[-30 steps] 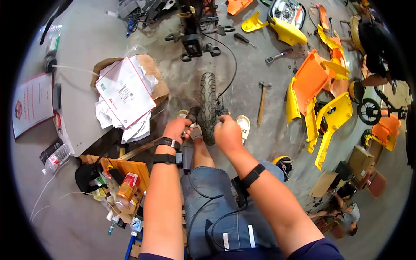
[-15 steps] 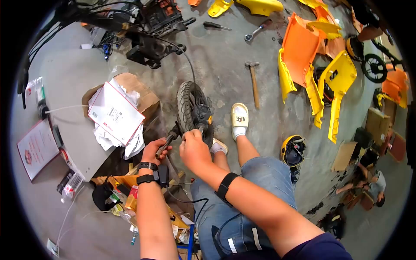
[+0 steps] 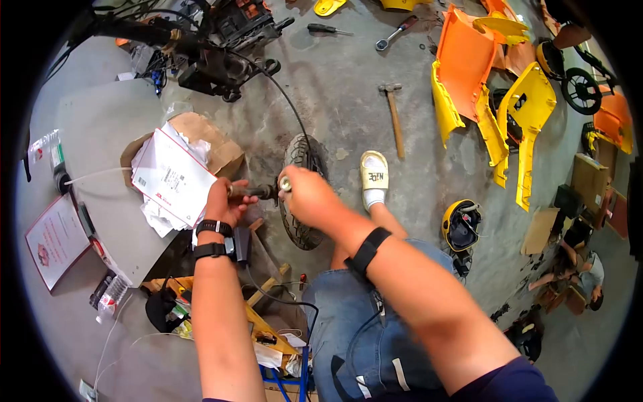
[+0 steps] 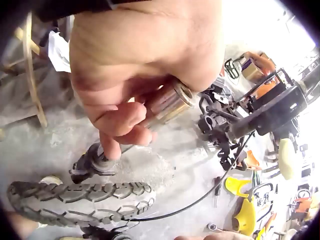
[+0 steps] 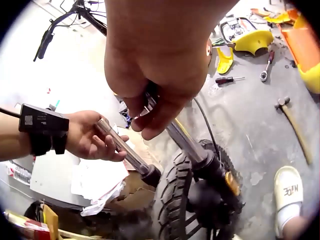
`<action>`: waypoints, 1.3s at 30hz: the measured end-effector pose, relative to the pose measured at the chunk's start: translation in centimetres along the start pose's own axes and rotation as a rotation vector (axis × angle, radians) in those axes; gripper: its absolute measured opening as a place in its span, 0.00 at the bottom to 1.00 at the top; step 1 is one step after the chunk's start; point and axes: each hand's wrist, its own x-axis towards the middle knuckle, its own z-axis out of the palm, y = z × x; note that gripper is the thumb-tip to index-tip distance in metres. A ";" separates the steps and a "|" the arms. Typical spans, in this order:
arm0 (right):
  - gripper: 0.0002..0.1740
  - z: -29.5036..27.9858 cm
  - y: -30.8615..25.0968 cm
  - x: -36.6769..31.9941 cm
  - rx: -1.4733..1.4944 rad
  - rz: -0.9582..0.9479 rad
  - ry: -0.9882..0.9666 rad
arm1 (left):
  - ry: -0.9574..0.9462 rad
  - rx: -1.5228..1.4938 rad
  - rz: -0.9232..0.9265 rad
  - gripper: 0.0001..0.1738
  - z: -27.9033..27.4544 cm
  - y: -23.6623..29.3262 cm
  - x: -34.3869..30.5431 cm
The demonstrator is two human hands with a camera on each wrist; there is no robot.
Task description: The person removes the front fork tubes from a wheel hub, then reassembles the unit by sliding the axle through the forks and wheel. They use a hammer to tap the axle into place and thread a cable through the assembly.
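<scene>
A small wheel with a knobbly black tyre [image 3: 299,231] stands between the hands, two silver fork tubes attached at its sides. My left hand [image 3: 224,202] curls its fingers round the left fork tube [image 5: 129,153], whose open end shows beside the palm in the left wrist view. The right hand [image 3: 313,197] grips the right fork tube [image 5: 187,142] near its top; the tube's round end shows by the thumb in the head view. Black lower legs join both tubes to the wheel. A black cable [image 3: 284,97] runs from the wheel up to the dark vehicle frame [image 3: 201,70].
A hammer [image 3: 395,120], a ratchet wrench [image 3: 395,35] and a screwdriver [image 3: 328,29] lie on the floor ahead. Orange and yellow panels [image 3: 462,57] lie right. Left is a grey table [image 3: 100,110] beside a carton with papers [image 3: 171,175]. A yellow helmet [image 3: 461,224] sits near the knee.
The head view has swung, so the frame now appears farther left. The wheel has turned and tilted in the hands, and the left hand has moved left and away from the body. Both hands keep their tubes.
</scene>
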 end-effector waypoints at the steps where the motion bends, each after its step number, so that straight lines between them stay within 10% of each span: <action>1: 0.13 -0.7 0.2 0.7 -0.035 0.011 -0.025 | 0.009 -0.005 -0.001 0.24 1.0 0.4 -0.3; 10: 0.21 -4.4 -0.7 4.4 -0.250 0.040 -0.140 | 0.159 0.148 0.310 0.35 4.9 1.6 3.6; 14: 0.21 -3.6 0.9 4.6 -0.390 -0.120 0.025 | 0.358 0.518 0.542 0.56 4.5 1.6 9.5; 16: 0.22 -3.4 0.9 5.0 0.066 0.073 -0.109 | 0.199 0.486 0.608 0.57 6.1 2.5 8.7; 20: 0.18 -1.9 1.2 6.7 0.197 0.023 -0.098 | 0.212 0.328 0.578 0.39 8.3 4.2 9.7; 26: 0.18 -0.7 1.0 9.6 0.299 0.005 0.001 | 0.162 0.595 0.647 0.54 9.2 6.1 11.6; 32: 0.14 -0.4 2.1 12.5 0.439 0.105 0.054 | -0.027 0.445 0.931 0.38 10.4 5.5 14.0; 36: 0.12 -0.6 1.5 14.3 0.458 0.143 0.045 | 0.268 0.155 1.099 0.30 9.7 0.7 10.7; 39: 0.10 -0.7 0.8 16.2 0.525 0.206 0.025 | 0.289 -0.156 0.839 0.25 7.8 -4.7 6.2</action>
